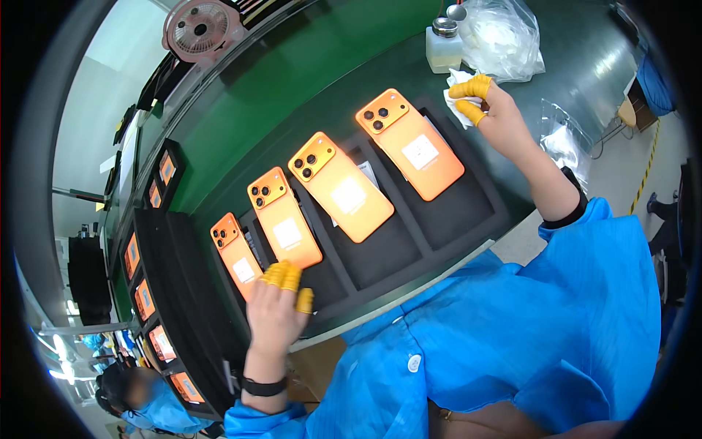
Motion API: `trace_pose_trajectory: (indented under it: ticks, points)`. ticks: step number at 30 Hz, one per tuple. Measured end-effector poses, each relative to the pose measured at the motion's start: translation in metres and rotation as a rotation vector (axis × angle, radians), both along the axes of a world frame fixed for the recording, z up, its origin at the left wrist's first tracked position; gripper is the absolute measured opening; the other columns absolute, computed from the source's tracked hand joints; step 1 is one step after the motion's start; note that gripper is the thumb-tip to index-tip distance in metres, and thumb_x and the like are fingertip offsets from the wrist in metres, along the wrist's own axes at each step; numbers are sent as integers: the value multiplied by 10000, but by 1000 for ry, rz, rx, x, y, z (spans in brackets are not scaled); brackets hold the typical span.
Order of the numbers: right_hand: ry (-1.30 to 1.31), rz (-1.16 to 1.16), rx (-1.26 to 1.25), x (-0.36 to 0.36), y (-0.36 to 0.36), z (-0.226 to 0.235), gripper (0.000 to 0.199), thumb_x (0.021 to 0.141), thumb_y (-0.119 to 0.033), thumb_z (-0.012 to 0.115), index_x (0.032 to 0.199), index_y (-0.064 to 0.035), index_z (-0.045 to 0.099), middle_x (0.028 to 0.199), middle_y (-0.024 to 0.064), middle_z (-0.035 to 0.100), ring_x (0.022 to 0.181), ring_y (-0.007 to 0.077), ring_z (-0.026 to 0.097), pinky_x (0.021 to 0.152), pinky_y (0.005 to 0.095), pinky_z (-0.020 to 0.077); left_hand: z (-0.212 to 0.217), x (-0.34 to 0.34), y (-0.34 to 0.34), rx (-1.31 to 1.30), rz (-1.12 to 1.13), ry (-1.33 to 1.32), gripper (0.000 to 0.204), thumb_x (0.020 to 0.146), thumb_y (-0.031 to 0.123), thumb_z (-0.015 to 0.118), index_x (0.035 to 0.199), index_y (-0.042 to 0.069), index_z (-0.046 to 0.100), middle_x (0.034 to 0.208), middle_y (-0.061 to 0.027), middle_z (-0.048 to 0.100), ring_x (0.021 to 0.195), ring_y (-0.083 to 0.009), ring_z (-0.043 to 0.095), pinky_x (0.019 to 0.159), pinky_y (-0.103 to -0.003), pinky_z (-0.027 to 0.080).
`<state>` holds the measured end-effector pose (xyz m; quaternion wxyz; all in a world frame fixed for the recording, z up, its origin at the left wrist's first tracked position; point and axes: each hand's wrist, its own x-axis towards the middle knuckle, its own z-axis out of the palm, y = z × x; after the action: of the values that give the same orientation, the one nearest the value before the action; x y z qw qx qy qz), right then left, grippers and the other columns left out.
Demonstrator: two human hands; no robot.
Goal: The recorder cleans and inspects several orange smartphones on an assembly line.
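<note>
Four orange smartphones are laid face down, side by side, in the slots of a black foam tray (468, 212) on a green work mat (307, 80). The left hand (276, 311), its fingertips capped in yellow finger cots, is rested with fingers loosely extended on the lower end of the second phone (284, 218), between it and the leftmost phone (235, 252); nothing is gripped by it. The right hand (497, 117), likewise capped, is held over the mat beyond the tray's far corner, and a folded white wiping cloth (458, 94) is pinched between its thumb and fingers. Just beyond the cloth stands a small white dispenser bottle (443, 45) with a metal cap, and a crumpled clear plastic bag (504, 36) lies beside it. The third phone (340, 186) and the fourth phone (409, 144) are untouched in their slots.

The step in hand is judged to be the readying of the cloth near the bottle, while one phone is steadied. The next move would call for the cloth to be carried back over the tray and laid flat on a phone's back, with light, even pressure, and with the camera lenses passed over carefully so that the phone is not shifted in its slot.

A second tray of orange phones (150, 293) is seen at the left, where another person in blue (157, 410) is at work.
</note>
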<state>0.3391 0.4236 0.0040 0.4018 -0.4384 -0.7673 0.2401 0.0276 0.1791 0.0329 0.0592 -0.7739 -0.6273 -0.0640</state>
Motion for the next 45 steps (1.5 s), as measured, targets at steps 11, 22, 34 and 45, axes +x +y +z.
trace_pose_trajectory:
  ticks: [11, 22, 34, 45]
  points:
    - [833, -28, -543, -28, 1, -34, 188, 849, -45, 509, 1030, 1, 532, 908, 28, 554, 820, 89, 514, 747, 217, 406, -35, 99, 70, -160, 282, -143, 871, 661, 409, 675, 1273, -54, 263, 1302, -276, 261, 1246, -395, 207, 996, -540, 118]
    - [815, 80, -610, -19, -6, -28, 172, 855, -74, 518, 1017, -17, 522, 921, 26, 517, 804, 97, 509, 725, 235, 403, -46, 86, 66, -226, 323, -39, 719, 776, 352, 586, 1261, -66, 258, 1325, -278, 258, 1246, -429, 232, 1006, -544, 112]
    - [829, 125, -545, -19, -9, -32, 182, 854, -89, 528, 1016, -6, 527, 955, 36, 502, 837, 101, 505, 758, 241, 399, -45, 88, 70, -101, 301, -318, 700, 777, 166, 580, 1289, -107, 188, 1309, -337, 225, 1209, -495, 226, 990, -531, 197]
    - [-109, 223, 71, -26, 4, -8, 241, 750, -53, 609, 986, -17, 577, 854, 68, 529, 779, 184, 524, 671, 270, 425, -51, 90, 55, -229, 242, -61, 512, 784, 241, 559, 1201, -7, 394, 1277, -246, 348, 1217, -401, 307, 989, -524, 198]
